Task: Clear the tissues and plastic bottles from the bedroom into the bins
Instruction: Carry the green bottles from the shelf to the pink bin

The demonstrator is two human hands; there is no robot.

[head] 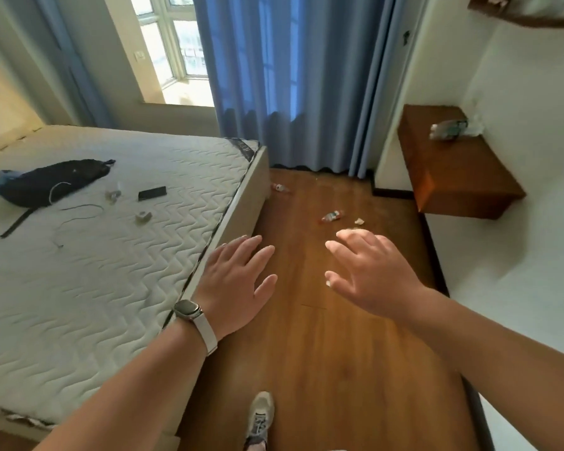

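Both hands were held out over the wooden floor [339, 369], empty. The left hand [238, 281] was flat with fingers spread, just beside the edge of the mattress [111, 288]. The right hand [372, 271] was open with fingers loosely curled, gripping nothing.

The nearest litter was recorded ahead of the hands, on the floor toward the curtain [290, 76]. A plastic bottle [332, 216] lay on its side, long axis running from lower left to upper right in the head view. A crumpled tissue [358, 221] lay just beside it to the right, apart from it. Both lay beyond the right hand's fingertips, so the right hand was judged nearer than the left.

The bottle appeared clear with a red cap end and a coloured label; detail was too small to confirm. The tissue appeared white and wadded.

A second bottle [280, 187] was noted further off, near the foot corner of the bed. A third bottle [448, 129] lay on its side on the wall-mounted shelf [463, 170], well apart to the right. Small clear items on the mattress could not be identified. No bins were in view.
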